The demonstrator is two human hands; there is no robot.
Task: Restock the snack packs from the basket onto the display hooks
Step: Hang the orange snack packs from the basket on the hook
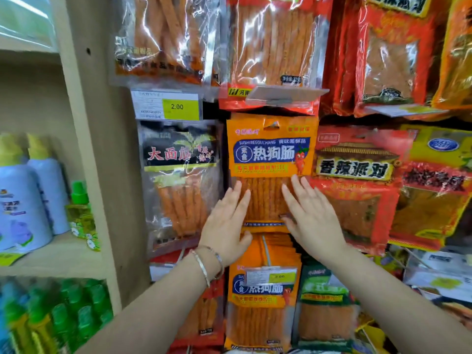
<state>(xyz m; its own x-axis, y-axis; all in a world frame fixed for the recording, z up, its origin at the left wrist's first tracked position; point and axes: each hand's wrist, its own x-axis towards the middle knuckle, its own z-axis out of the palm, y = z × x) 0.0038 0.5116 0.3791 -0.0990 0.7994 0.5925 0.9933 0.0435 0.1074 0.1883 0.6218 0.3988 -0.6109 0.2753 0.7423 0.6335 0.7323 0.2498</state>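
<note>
An orange snack pack (272,152) with a blue label hangs at the middle of the display, its hang hole at the top. My left hand (227,223) lies flat against the pack's lower left part, fingers straight. My right hand (310,218) lies flat against its lower right part, fingers spread. Below it a row of the same orange packs (263,297) hangs on a hook (267,251) with a price tag in front. No basket shows in this view.
A black pack (178,180) hangs to the left and a red pack (355,185) to the right. More packs (273,47) hang above. A yellow price tag (167,106) reads 2.00. A wooden shelf unit (102,149) with bottles (23,200) stands at the left.
</note>
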